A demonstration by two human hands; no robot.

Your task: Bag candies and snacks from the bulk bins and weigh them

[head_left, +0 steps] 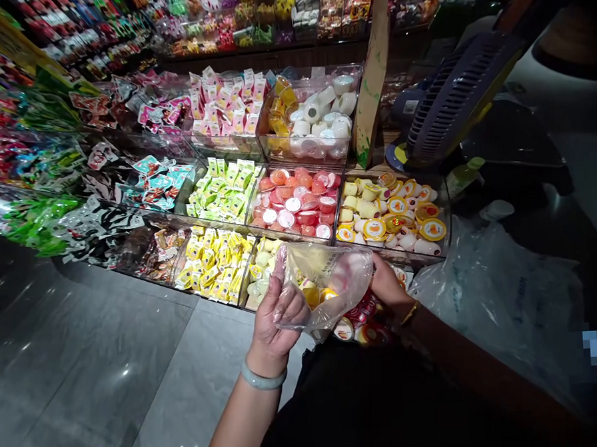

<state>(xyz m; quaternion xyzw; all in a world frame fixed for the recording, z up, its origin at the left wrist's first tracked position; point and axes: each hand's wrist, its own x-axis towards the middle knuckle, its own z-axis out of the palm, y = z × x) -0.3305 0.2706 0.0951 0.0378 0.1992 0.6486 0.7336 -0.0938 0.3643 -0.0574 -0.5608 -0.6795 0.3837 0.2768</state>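
Note:
My left hand grips one edge of a thin clear plastic bag, fingers closed around the film. My right hand holds the bag's other side, mostly hidden behind it. The bag hangs above the front row of clear candy bins, and a few orange and red jelly cups show through or under it. Directly behind the bag sit a bin of red jelly cups and a bin of yellow jelly cups. A pale bangle circles my left wrist.
Clear bins hold green packets, yellow packets, pink packets and white cups. Hanging snack bags fill the left. A scale and a plastic bag roll stand right. Grey tiled floor lies at lower left.

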